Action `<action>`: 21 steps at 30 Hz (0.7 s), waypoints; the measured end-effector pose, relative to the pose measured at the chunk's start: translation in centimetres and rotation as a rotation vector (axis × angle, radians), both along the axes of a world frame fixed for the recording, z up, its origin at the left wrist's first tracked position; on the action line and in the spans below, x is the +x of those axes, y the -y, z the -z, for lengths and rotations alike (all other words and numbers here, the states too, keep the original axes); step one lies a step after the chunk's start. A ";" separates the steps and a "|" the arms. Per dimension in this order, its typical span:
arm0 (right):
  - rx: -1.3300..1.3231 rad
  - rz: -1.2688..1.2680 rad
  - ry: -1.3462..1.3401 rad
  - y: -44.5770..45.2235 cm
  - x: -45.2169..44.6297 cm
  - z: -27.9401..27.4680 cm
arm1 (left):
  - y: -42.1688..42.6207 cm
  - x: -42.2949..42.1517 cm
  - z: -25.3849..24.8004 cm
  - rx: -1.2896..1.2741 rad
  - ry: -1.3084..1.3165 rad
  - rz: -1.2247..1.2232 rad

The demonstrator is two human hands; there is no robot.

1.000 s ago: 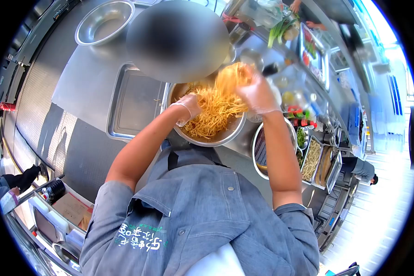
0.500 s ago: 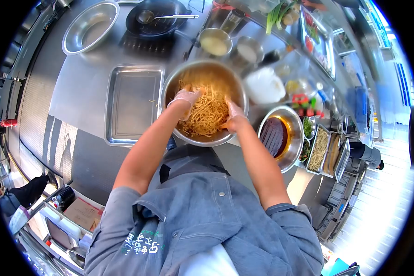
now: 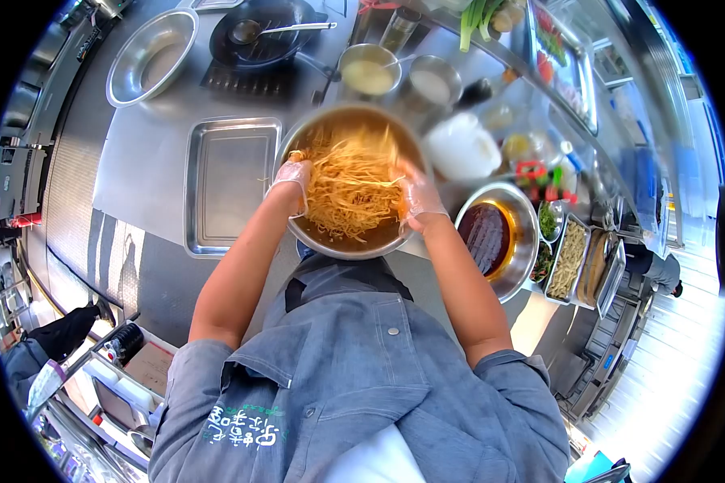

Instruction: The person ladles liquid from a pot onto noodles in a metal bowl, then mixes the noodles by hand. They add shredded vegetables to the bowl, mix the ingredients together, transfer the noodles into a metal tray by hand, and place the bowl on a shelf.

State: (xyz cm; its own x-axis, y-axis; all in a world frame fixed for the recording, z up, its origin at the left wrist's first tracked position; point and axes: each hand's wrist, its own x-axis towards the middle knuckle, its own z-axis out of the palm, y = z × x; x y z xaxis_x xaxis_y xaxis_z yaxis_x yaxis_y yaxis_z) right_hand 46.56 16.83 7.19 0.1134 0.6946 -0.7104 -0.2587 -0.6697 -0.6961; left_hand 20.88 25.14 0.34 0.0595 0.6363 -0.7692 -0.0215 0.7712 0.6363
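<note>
A heap of yellow-brown noodles (image 3: 350, 189) fills the middle of a large steel bowl (image 3: 330, 248) close to my body. My left hand (image 3: 295, 174), in a clear plastic glove, is at the heap's left side by the bowl wall, fingers curled into the strands. Across from it my right hand (image 3: 417, 193), gloved the same way, grips the noodles' right side; its fingertips are smeared by motion. Strands stretch between both hands, and the upper ones are blurred. The undersides of my fingers are hidden.
Left of the bowl lies a steel tray (image 3: 192, 189). To the right stands a steel basin (image 3: 527, 233) of dark red sauce with oil. Beyond are a black pan (image 3: 242, 55) with a ladle (image 3: 286, 29), a pale-liquid pot (image 3: 369, 76) and a white container (image 3: 462, 146).
My hands have moved apart, the left one out toward the bowl's left wall. The noodles are spread wider and look lifted and loosened between them.
</note>
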 end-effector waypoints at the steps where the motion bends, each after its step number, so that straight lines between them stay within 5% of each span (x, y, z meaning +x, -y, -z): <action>1: -0.005 0.002 -0.004 0.0 -0.2 2.0 | -0.2 0.6 0.4 -0.005 -0.004 0.002; 4: -0.101 0.235 -0.019 -1.7 -2.9 7.0 | 0.5 3.5 2.5 0.171 -0.513 0.470; 5: -0.107 0.237 -0.023 -2.2 -3.6 7.8 | 0.6 4.1 2.4 0.142 -0.334 0.424; 7: -0.154 0.147 -0.515 -3.4 -3.9 8.7 | 1.1 5.0 -0.7 -0.011 0.125 0.249; 9: -0.049 0.144 -0.475 -2.7 -3.5 6.0 | 1.6 3.2 -0.4 -0.073 0.159 0.240; 11: 0.194 -0.027 -0.268 -2.9 -1.2 1.4 | 0.6 1.9 3.2 0.047 0.345 0.345; 13: 0.311 0.047 0.108 -2.5 -1.3 0.1 | 2.0 4.5 -3.2 0.055 0.331 0.152; 15: 0.306 -0.207 0.309 -1.7 -1.1 -2.8 | 2.3 3.2 -5.0 0.049 -0.010 0.383; 18: 0.392 -0.264 0.804 -0.5 -2.6 -8.9 | 3.2 3.7 -10.1 0.117 0.177 0.303; 21: 0.510 -0.268 0.837 -0.2 -2.2 -8.9 | 3.7 3.7 -12.0 0.187 0.258 0.313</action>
